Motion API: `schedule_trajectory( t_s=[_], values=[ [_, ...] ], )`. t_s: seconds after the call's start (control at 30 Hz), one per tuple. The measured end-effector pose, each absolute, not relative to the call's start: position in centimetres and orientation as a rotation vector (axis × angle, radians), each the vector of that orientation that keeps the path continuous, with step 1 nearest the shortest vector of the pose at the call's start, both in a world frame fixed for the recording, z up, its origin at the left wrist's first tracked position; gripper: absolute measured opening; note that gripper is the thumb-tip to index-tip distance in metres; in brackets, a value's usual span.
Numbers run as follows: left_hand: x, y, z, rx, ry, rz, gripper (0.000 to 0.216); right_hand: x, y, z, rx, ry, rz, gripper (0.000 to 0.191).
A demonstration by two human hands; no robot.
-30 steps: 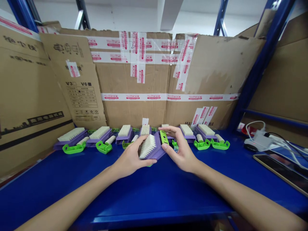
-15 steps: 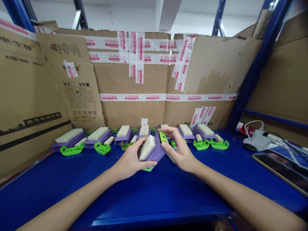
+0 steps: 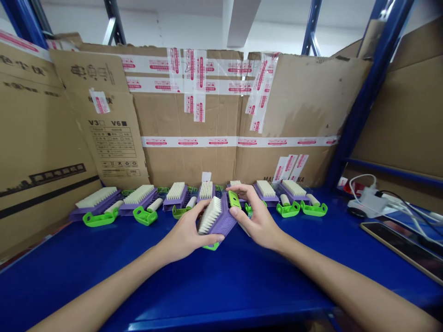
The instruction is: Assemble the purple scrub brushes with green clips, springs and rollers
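Observation:
A purple scrubbing brush (image 3: 224,221) with cream bristles is held tilted above the blue shelf, its bristles facing left. My left hand (image 3: 185,233) is closed around its bristle side, thumb along the near edge. On the brush's right side my right hand (image 3: 256,216) pinches a green plastic piece (image 3: 234,199) between thumb and fingers. The piece lies against the purple body; whether it is fastened there I cannot tell. Another bit of green (image 3: 212,246) shows under the brush's near end. Part of the brush is hidden by my fingers.
Several similar brushes (image 3: 138,195) stand bristles up along the back, with green brackets (image 3: 98,219) and white rollers (image 3: 154,204) before them. Cardboard walls (image 3: 190,161) close off the back and sides. At right lie a phone (image 3: 401,246) and a white charger with cables (image 3: 368,203).
Both hands keep the same hold on the brush and green piece. The whole view has shifted slightly; the brush is hardly moved.

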State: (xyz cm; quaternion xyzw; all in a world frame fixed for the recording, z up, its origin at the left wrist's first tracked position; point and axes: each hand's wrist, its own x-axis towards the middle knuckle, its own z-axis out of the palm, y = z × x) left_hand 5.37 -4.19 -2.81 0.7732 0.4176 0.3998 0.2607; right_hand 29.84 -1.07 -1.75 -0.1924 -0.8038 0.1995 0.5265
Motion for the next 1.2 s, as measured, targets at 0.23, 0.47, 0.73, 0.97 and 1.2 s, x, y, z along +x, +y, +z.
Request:
schedule_trajectory(
  t_s=[0.23, 0.47, 0.73, 0.97, 1.2],
  values=[
    [5.3, -4.1, -2.9, 2.103, 1.12, 1.084, 0.082, 30.0, -0.9, -1.9, -0.488, -1.955, 0.418, 0.042],
    [5.3, -4.1, -2.9, 2.069, 1.093, 1.085, 0.083, 30.0, -1.1, -1.6, -0.488, -1.974, 0.383, 0.043],
    [5.0, -3.8, -3.1, 2.028, 1.027, 1.108, 0.082, 30.4, -0.9, -1.4, -0.418, -1.999, 0.228, 0.046],
    [5.2, -3.7, -3.4, 2.011, 0.981, 1.146, 0.085, 30.9, -1.3, -1.0, -0.337, -2.087, -0.003, 0.049],
    [5.2, -3.6, -3.5, 2.017, 0.984, 1.148, 0.086, 31.0, -1.1, -0.9, -0.31, -2.122, -0.07, 0.048]
  ],
)
